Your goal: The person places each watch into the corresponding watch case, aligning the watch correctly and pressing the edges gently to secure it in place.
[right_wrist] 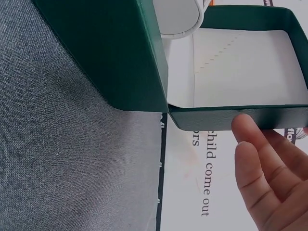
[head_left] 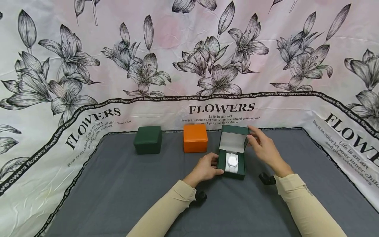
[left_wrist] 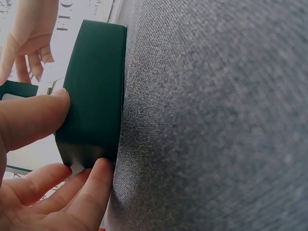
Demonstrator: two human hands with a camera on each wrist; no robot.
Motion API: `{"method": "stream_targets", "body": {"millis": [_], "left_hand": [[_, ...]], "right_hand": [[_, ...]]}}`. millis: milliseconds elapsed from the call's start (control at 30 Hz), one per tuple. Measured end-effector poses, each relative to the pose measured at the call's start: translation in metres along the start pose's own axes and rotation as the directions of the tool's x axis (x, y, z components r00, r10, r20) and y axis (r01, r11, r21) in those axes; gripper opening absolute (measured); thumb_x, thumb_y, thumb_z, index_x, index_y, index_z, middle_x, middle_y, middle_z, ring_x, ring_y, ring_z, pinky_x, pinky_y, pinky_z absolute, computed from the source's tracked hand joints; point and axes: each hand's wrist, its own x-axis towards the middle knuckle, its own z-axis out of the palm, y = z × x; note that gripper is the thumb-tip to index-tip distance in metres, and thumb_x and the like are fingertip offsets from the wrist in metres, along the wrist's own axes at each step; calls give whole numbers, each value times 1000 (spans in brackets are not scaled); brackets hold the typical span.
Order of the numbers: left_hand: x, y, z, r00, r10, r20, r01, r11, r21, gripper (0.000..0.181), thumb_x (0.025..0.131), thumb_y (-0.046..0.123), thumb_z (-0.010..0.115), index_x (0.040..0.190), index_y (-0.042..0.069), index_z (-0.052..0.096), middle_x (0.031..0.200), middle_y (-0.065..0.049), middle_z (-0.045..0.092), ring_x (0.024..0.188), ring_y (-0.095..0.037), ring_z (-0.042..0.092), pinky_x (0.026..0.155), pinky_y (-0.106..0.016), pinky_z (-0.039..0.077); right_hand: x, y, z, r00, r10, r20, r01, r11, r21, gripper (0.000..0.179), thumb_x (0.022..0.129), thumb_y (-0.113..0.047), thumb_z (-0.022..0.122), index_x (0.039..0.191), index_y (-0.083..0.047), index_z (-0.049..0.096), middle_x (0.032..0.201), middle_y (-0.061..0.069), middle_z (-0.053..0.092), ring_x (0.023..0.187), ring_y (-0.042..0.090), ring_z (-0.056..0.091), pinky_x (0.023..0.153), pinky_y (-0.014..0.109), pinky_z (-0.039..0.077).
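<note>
A dark green watch box (head_left: 234, 175) stands on the grey cloth with its lid (head_left: 235, 129) raised, showing a pale lining. Inside sits a white watch (head_left: 232, 161) on a white cushion. My left hand (head_left: 204, 168) grips the box's lower left side; in the left wrist view its thumb is at one edge of the box (left_wrist: 96, 77) and its fingertips lie against the side. At the lid's right edge is my right hand (head_left: 265, 148). In the right wrist view a fingertip touches the lid's side wall (right_wrist: 216, 118), while the thumb appears apart from it.
To the left stand a closed orange box (head_left: 195, 138) and a closed green box (head_left: 148, 140), both near the back edge of the grey cloth (head_left: 142, 197). Behind them hangs a white fabric (head_left: 160, 113) printed with flowers and lettering.
</note>
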Motion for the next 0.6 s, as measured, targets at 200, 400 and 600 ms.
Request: {"method": "stream_targets", "body": {"millis": [200,400,600], "left_hand": [[-1,2,0,1000,-5,-6,4,1000,-12,55,77,12,82,124,4,56,114,-10,62,98,-20,64,85,-32,53],[-1,2,1,1000,-11,-14,11,1000,-14,54,76,13,82,123,5,57,113,-8,62,97,-19,64,84,-31,53],[1,-1,2,1000,-11,-18,11,999,-54,57,76,10,82,126,4,56,113,-8,62,99,-20,63,84,-30,53]], "right_hand": [[0,1,-1,1000,-8,4,8,1000,1,49,103,-29,42,149,-13,34,123,27,55,89,37,64,73,52,50],[0,-4,-6,1000,-24,16,25,999,-26,47,103,-28,44,146,-11,37,123,30,56,100,41,60,77,56,48],[-6,-6,-9,997,-64,40,65,997,-29,46,102,-23,48,142,-2,39,121,32,56,105,44,60,82,57,49]]}}
